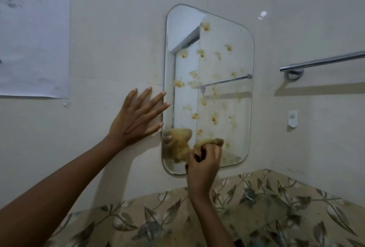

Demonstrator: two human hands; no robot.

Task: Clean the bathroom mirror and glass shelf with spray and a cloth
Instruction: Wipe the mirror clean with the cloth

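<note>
Mostly hidden in the right hand's [204, 159] grip, the cloth [209, 141] touches the stained mirror [223, 64]; left hand [136, 118] splayed flat.

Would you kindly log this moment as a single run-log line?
phase: mirror wipe | right hand: grips cloth against lower mirror | left hand: flat on wall, fingertips at mirror edge | stains: yellow-brown, across glass
</note>
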